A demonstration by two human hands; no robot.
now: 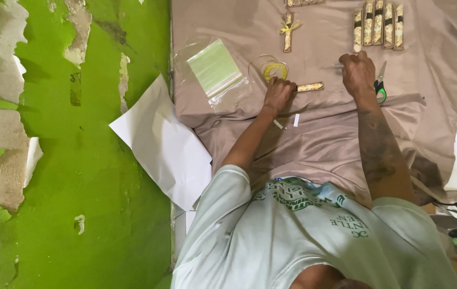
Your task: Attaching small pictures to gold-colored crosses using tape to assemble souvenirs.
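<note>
Carrier: a pale mauve-grey cloth (325, 144) was spread on the floor, and all small things lay on it.
Left hand: the left hand (278, 93) was clenched, resting on the cloth near its middle, and it grasped one end of a small gold patterned stick-shaped packet (311, 86), which lay flat just to the right of the knuckles.
Right hand: the right hand (358, 72) was closed in a fist on the cloth, well apart from the left one; I cannot tell whether it held something inside.
Scissors: green-handled metal scissors (380, 85) lay just beside the right hand, touching its right side or almost.
Ribbon: a roll of thin yellow-gold ribbon (274, 69) lay just above the left hand, with loose loops around it.
Bags: a stack of clear plastic bags with a pale green sheet inside (216, 68) lay near the left edge of the cloth, tilted.
Finished row: four gold patterned packets standing side by side (377, 25) were near the far edge, on the right.
Tied packet: one gold packet with a yellow ribbon bow (288, 31) lay alone near the far edge, in the middle.
Paper: a white paper sheet (164, 144) lay on the green floor, partly under the left edge of the cloth.
</note>
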